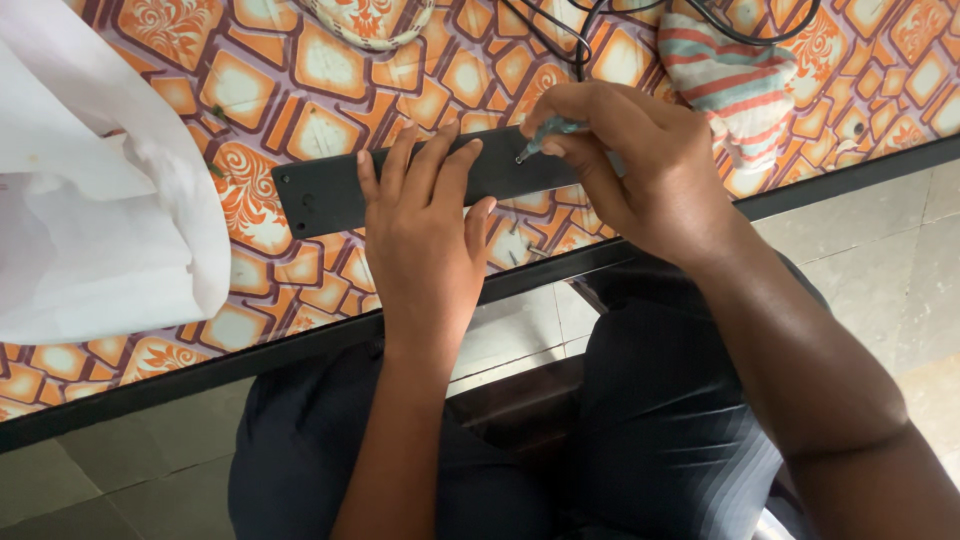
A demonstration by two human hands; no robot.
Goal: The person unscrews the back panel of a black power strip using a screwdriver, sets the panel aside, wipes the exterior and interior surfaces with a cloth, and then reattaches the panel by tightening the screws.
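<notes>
A long flat black panel [320,192] lies across the orange patterned table top [300,90]. My left hand [425,235] rests flat on the middle of it, fingers spread and pressing it down. My right hand [625,165] grips a small screwdriver with a pale teal handle [548,133], its tip touching the panel's surface just right of my left fingers. The right end of the panel is hidden under my right hand.
A white plastic bag [95,200] lies at the left of the table. A striped cloth [725,80] and black cables [570,25] sit at the back right. A few small screws [520,248] lie near the table's dark front edge [300,345].
</notes>
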